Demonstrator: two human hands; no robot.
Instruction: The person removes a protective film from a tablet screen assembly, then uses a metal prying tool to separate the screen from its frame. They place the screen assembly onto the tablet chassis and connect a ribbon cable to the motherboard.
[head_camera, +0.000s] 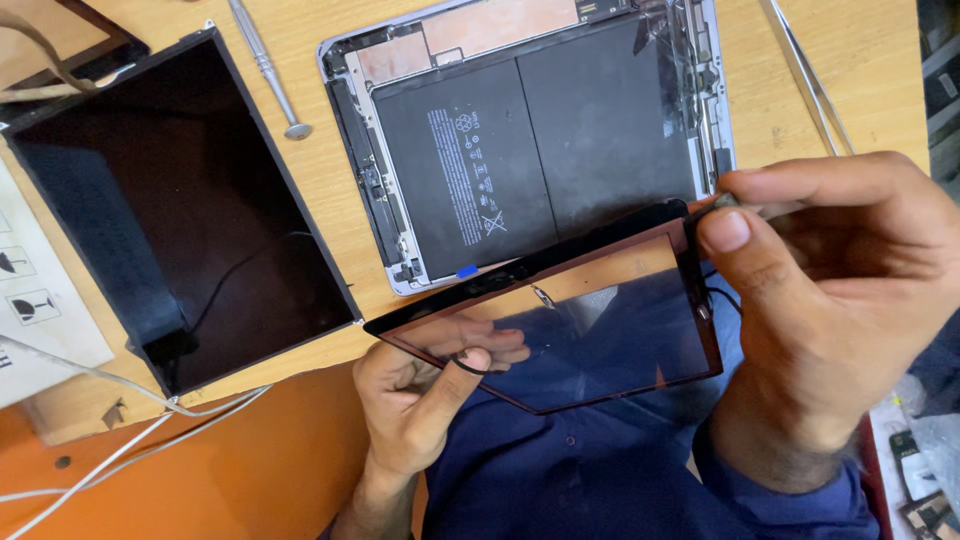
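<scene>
Right hand (830, 300): fingers pinched on upper right corner of glass panel (560, 320), held above the lap. Left hand (425, 395): grips panel's lower left edge, thumb on top. Opened tablet (520, 130), black display panel (170, 200), screwdriver (268, 70): on table behind.

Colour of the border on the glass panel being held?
Black border on the glass panel, clear in the middle; shows best in the head view.
</scene>
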